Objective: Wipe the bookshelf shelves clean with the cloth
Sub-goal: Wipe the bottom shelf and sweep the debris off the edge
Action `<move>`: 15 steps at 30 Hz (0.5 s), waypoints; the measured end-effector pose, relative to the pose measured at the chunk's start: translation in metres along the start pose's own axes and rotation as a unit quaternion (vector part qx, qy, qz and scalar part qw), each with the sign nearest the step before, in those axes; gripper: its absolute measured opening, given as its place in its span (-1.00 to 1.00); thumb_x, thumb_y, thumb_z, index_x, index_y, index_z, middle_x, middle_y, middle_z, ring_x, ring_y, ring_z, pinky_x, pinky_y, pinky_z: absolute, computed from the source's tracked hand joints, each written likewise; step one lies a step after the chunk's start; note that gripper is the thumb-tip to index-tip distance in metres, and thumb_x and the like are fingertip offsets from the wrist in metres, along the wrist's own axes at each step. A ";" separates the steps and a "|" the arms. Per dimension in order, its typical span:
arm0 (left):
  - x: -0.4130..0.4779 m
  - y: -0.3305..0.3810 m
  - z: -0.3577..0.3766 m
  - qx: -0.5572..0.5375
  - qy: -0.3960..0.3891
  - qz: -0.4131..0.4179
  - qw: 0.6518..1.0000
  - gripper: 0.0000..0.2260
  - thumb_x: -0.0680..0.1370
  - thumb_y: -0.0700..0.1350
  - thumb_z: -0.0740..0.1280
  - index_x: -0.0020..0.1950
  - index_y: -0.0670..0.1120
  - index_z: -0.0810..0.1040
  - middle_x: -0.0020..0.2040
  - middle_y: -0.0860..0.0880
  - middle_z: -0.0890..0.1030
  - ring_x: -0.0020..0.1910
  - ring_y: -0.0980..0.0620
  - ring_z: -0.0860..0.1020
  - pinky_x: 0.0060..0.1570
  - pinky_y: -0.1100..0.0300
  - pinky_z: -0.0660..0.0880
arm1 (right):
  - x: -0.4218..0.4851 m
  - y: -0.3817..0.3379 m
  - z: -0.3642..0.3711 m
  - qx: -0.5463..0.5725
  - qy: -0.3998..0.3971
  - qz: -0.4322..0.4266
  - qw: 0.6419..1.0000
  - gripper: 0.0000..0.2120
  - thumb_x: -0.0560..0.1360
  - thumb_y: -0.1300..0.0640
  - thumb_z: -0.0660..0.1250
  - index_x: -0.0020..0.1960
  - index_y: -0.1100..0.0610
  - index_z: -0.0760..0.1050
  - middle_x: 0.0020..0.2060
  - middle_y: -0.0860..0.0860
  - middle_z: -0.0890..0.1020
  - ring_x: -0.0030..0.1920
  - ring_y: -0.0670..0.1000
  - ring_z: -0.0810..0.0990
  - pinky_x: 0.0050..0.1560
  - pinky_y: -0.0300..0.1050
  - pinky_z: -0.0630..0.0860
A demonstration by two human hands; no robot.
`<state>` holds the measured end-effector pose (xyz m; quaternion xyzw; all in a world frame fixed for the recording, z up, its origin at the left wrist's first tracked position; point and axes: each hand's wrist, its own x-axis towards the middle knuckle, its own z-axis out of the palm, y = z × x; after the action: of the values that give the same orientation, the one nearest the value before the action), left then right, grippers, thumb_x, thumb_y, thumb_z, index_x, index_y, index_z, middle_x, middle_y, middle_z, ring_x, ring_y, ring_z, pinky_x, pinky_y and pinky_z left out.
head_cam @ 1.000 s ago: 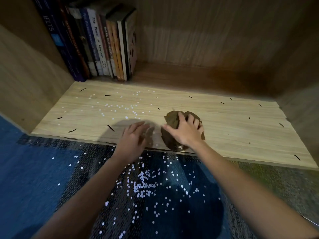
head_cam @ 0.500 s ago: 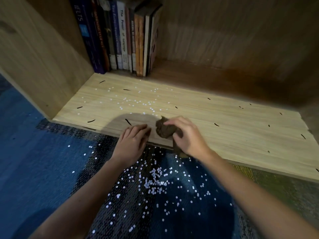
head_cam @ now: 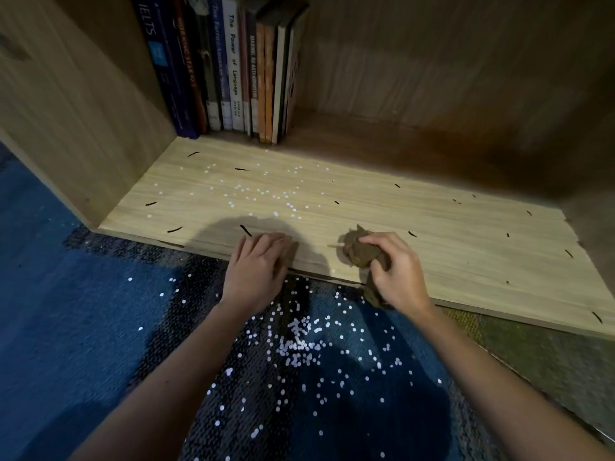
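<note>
A light wooden shelf board (head_cam: 432, 227) lies low in front of me, strewn with small white specks (head_cam: 266, 194) and short dark slivers (head_cam: 246, 230). My right hand (head_cam: 396, 271) grips a bunched brown cloth (head_cam: 357, 251) at the board's front edge, and part of the cloth hangs down over that edge. My left hand (head_cam: 259, 267) rests flat on the front edge to the left, fingers together and nothing in it. A gap of bare board separates the two hands.
A row of upright books (head_cam: 229, 71) stands at the back left against the side wall (head_cam: 66, 104). Many white specks (head_cam: 299, 347) lie on the blue carpet (head_cam: 66, 327) below the edge. The shelf's right wall (head_cam: 595, 227) closes the far side.
The view has shifted left and closer. My right hand has bunched the cloth tighter, dragged it to the front edge, and now sits farther from my left hand. More specks lie on the carpet.
</note>
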<state>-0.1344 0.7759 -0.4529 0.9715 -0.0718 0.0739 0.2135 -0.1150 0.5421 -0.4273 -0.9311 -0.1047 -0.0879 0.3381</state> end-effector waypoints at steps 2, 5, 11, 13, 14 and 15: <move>0.001 0.003 0.002 0.004 -0.019 0.008 1.000 -0.61 0.55 0.07 0.10 0.33 0.04 0.45 0.28 0.06 0.49 0.29 -0.06 0.38 0.38 -0.02 0.19 | -0.023 -0.005 0.012 -0.021 -0.005 -0.035 0.999 -0.62 0.36 0.35 0.22 0.12 0.11 0.55 0.08 -0.04 0.57 0.14 -0.01 0.49 0.34 0.10 0.33; -0.001 0.000 0.009 -0.017 -0.022 0.029 0.999 -0.55 0.52 0.11 0.02 0.29 0.03 0.50 0.25 0.04 0.53 0.26 -0.08 0.43 0.30 -0.01 0.29 | -0.050 -0.038 0.033 0.047 -0.074 -0.112 0.990 -0.65 0.36 0.26 0.21 0.10 0.07 0.56 0.08 -0.05 0.57 0.14 -0.10 0.45 0.31 -0.13 0.29; 0.000 -0.005 0.011 -0.043 -0.034 0.023 0.998 -0.54 0.50 0.13 0.03 0.28 0.06 0.52 0.25 0.06 0.53 0.27 -0.05 0.45 0.29 0.04 0.29 | -0.010 -0.008 0.013 0.040 -0.007 -0.051 0.998 -0.57 0.36 0.43 0.25 0.17 0.14 0.52 0.09 -0.03 0.53 0.14 -0.07 0.45 0.26 0.14 0.40; 0.000 -0.005 0.012 -0.046 -0.033 0.023 0.998 -0.53 0.50 0.14 0.01 0.29 0.06 0.51 0.27 0.07 0.52 0.29 -0.03 0.43 0.30 0.05 0.27 | -0.009 -0.007 0.017 -0.016 -0.040 -0.042 0.998 -0.58 0.39 0.38 0.25 0.21 0.12 0.50 0.15 0.03 0.55 0.20 0.04 0.46 0.30 0.20 0.34; 0.000 -0.004 0.011 -0.049 -0.033 0.022 0.998 -0.52 0.49 0.14 0.00 0.29 0.06 0.51 0.28 0.07 0.52 0.29 -0.03 0.42 0.31 0.05 0.26 | -0.016 -0.012 0.022 -0.046 -0.063 -0.066 0.995 -0.60 0.40 0.31 0.23 0.21 0.09 0.49 0.17 0.03 0.55 0.23 0.06 0.45 0.33 0.21 0.30; 0.001 -0.003 0.009 -0.059 -0.034 0.018 0.997 -0.54 0.50 0.13 0.02 0.29 0.06 0.51 0.28 0.06 0.52 0.29 -0.03 0.42 0.31 0.06 0.26 | -0.025 -0.021 0.029 -0.055 -0.084 -0.097 0.990 -0.61 0.41 0.24 0.20 0.20 0.07 0.50 0.17 0.02 0.55 0.24 0.07 0.45 0.35 0.20 0.29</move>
<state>-0.1318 0.7743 -0.4620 0.9576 -0.1004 0.0402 0.2670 -0.1415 0.5727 -0.4422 -0.9377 -0.2179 -0.0479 0.2664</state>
